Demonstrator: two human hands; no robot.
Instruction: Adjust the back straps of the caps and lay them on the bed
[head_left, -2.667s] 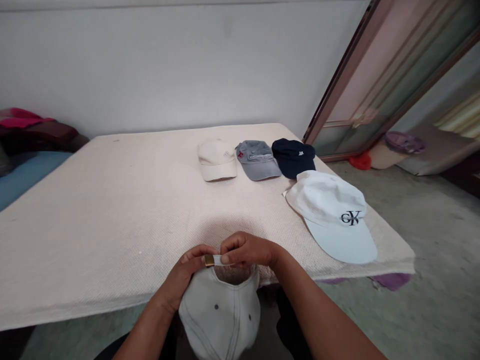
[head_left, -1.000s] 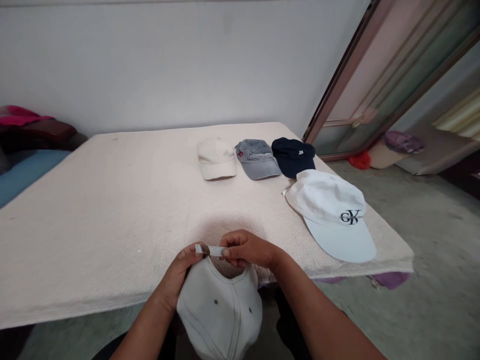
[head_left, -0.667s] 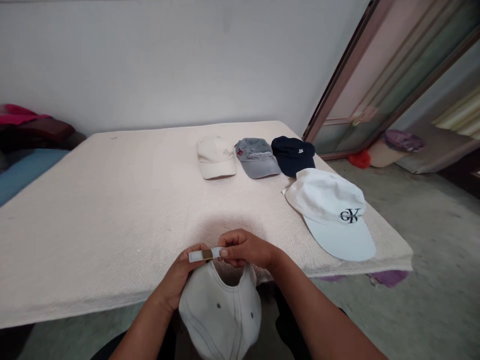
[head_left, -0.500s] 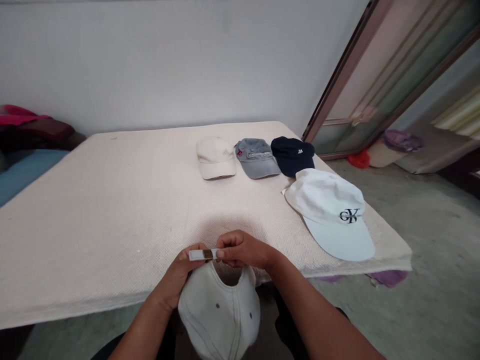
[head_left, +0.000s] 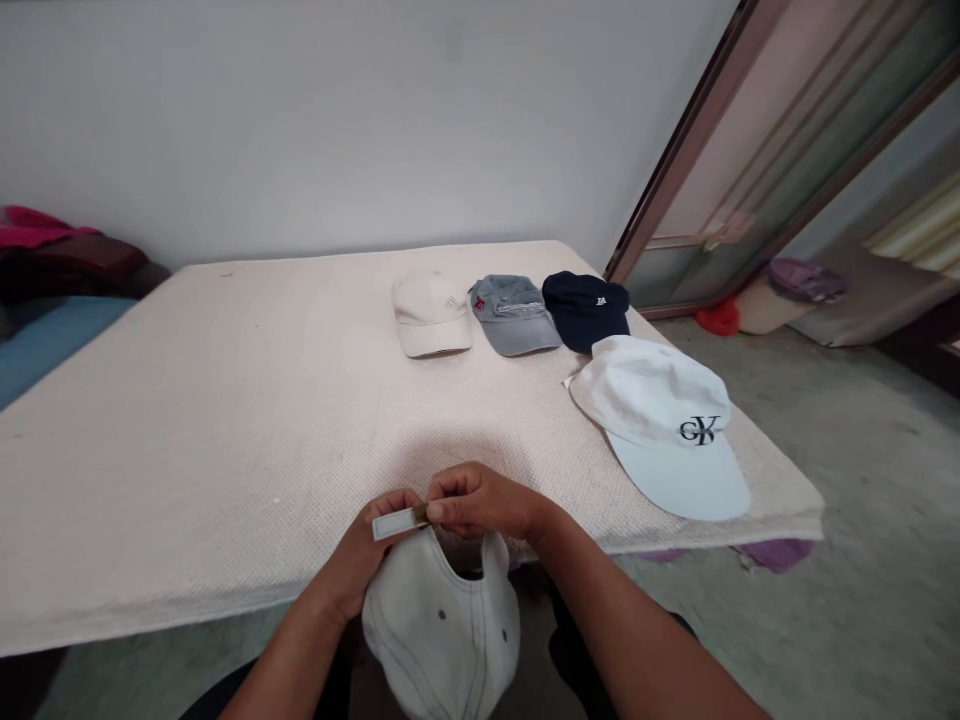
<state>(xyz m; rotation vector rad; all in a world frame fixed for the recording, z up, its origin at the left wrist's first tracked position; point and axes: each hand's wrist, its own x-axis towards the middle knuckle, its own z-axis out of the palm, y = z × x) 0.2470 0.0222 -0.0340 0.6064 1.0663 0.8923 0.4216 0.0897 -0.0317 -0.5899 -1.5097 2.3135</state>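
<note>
A pale grey cap (head_left: pixel 450 630) hangs crown-down off the near edge of the covered table, its back opening facing up. My left hand (head_left: pixel 360 560) is closed on the left side of the cap and the base of its white strap (head_left: pixel 394 524). The fingers of my right hand (head_left: pixel 484 502) pinch the strap at its brass buckle (head_left: pixel 421 514); the fingertips partly hide the buckle. Farther back on the table lie a cream cap (head_left: pixel 431 312), a grey cap (head_left: pixel 516 315) and a navy cap (head_left: pixel 587 310). Nearer on the right is a white cap (head_left: pixel 664 420) with black letters.
The table has a cream textured cover (head_left: pixel 225 420) and stands against a pale wall (head_left: pixel 337 120). Dark and pink cloths (head_left: pixel 67 250) lie at the left. A glass door (head_left: pixel 697 200), a bin (head_left: pixel 787 290) and a red bag (head_left: pixel 718 317) are at the right.
My right fingers have shifted slightly left onto the buckle. The white strap end now tilts down to the left, and the held cap has moved a little right.
</note>
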